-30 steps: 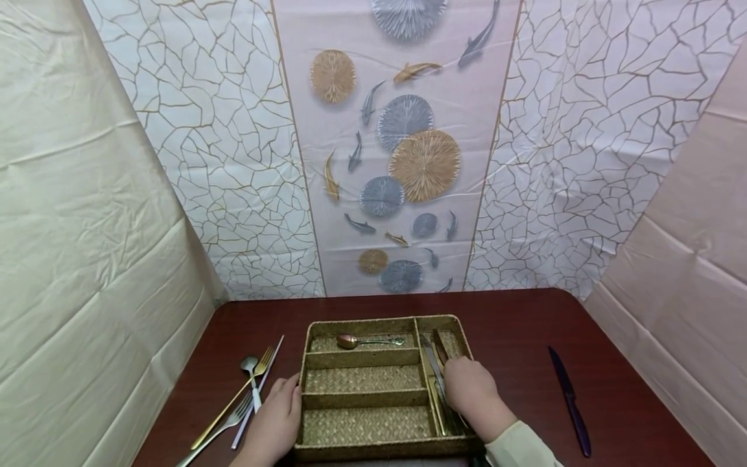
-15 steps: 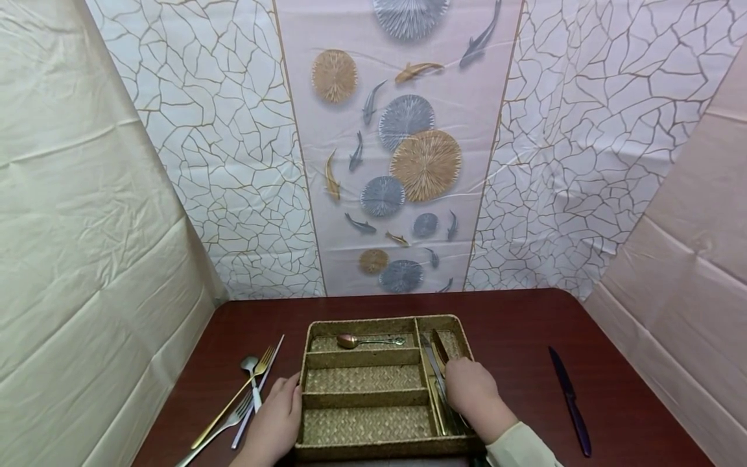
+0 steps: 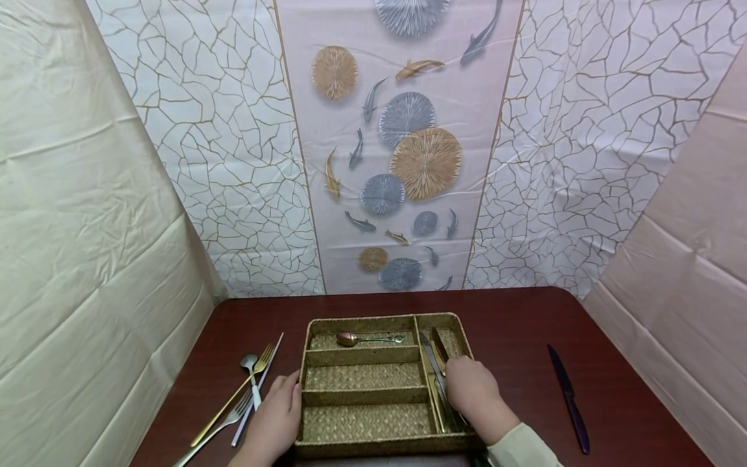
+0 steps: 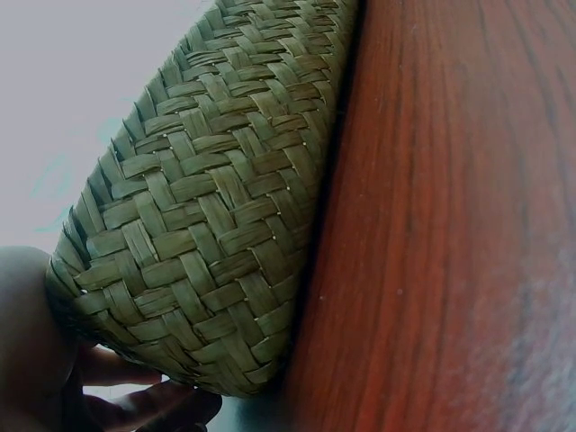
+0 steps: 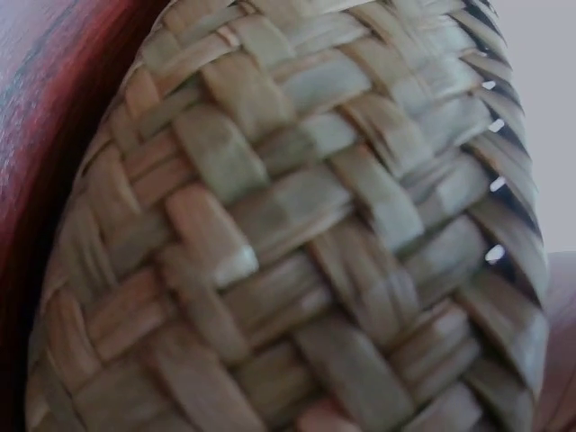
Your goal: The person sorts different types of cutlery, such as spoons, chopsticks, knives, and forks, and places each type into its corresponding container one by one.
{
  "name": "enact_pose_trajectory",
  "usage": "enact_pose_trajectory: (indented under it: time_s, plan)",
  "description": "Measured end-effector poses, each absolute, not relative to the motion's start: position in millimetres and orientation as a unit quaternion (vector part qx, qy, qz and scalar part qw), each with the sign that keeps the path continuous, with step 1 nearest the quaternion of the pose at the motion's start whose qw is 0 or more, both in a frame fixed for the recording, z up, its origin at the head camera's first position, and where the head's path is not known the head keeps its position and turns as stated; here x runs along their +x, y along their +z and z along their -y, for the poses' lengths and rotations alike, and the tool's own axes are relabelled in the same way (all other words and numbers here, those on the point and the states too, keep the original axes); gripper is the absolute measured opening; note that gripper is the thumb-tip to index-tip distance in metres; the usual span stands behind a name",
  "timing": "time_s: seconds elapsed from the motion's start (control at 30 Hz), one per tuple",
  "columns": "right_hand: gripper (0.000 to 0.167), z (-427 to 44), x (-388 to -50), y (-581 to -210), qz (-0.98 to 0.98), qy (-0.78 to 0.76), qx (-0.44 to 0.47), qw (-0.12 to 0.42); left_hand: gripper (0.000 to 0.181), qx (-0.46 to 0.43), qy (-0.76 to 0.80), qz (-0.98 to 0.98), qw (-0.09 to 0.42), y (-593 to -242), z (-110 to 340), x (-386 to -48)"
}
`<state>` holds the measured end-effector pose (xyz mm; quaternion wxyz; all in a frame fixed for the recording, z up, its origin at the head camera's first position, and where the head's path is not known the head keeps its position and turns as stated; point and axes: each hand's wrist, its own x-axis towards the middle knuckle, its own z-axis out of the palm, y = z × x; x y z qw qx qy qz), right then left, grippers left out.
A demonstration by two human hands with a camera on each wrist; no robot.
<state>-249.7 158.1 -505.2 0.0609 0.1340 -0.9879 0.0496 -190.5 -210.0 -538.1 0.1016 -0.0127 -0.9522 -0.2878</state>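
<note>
On red wood (image 3: 513,337), a woven tray (image 3: 367,421) holds a spoon (image 3: 350,339) and knives (image 3: 430,355).

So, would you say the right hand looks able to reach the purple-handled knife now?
Probably yes: the purple-handled knife lies uncovered on the table, right of the tray, with nothing between; the right hand need only leave the tray's side.

Free gap between tray (image 3: 367,377) and purple-handled knife (image 3: 569,393)
</note>
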Motion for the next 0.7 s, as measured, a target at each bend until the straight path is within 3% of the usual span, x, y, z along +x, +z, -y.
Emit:
enact_pose_trajectory:
  time_s: [0.27,0.57,0.7]
  plan:
    - [0.024,-163,-244,-487,0.990,0.079,0.115,0.032,0.038,-0.008,-0.292,0.952,0.094,-539,209,-192]
    - [0.015,-225,-252,-456,0.985,0.152,0.040,0.073,0.037,-0.007,-0.296,0.950,0.095,-540,207,-192]
    - [0.033,-273,-258,-463,0.991,0.133,-0.013,0.017,0.037,-0.006,-0.294,0.951,0.098,-541,207,-191]
